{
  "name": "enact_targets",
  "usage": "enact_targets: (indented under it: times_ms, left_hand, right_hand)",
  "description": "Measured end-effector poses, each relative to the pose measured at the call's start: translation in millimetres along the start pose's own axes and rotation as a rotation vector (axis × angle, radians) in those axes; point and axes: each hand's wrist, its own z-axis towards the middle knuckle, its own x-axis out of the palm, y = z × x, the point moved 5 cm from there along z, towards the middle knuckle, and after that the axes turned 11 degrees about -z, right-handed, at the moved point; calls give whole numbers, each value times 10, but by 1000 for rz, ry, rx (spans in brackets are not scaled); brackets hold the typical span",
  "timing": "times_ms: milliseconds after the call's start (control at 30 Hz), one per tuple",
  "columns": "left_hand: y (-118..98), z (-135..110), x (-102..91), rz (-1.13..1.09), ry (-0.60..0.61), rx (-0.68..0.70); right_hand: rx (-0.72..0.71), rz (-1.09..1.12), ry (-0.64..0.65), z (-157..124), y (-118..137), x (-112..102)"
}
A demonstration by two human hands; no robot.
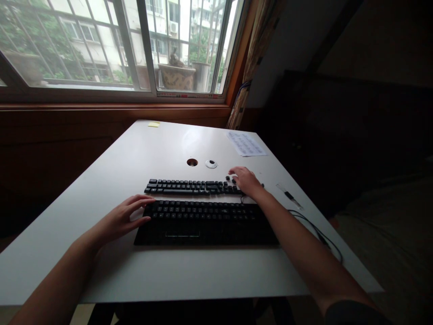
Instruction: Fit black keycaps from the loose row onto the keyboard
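A wide barred window (111,45) runs behind the far edge of the large white rectangular tabletop (142,149), with a patterned curtain (253,58) hanging beside the far right corner.

Near the front edge, about midway, lies a long black plastic keyboard with a palm rest (206,221). Just behind it, parallel to it and close, sits a narrower black strip of keys (189,186); whether it is a second board or loose keys set in rows cannot be told.

The left hand (123,219) lies at the keyboard's left end, fingers spread toward its far left corner and thumb against its side. Its grip is released and closes on nothing. The right hand (246,179) rests palm down over the right end of the key strip, fingers bent over a few small separate black keys. Whether its grip clenches one cannot be told.

The keyboard looks stiff and fairly light, and probably slides easily on the smooth tabletop; its two short ends look like the safest places to take hold. The small keys look light and easy to scatter, better pinched by their sides.

A printed white paper sheet (246,143) lies toward the far right corner. A thin black cable (314,230) trails off the right edge, near a small clear tool (289,195). Behind the keys are a round cable hole (192,162) and a white round cap (211,164) just beside it. A yellow sticky note (154,124) sits at the far edge.
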Motion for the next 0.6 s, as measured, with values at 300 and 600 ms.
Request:
enact_targets:
  times_ms: [300,600]
  left_hand:
    - [19,-11,7,-18,12,-13]
    - [0,1,-13,-13,0,-9]
  right_hand:
    - [-13,22,7,131,55,76]
    - [-33,109,-76,35,145,-59]
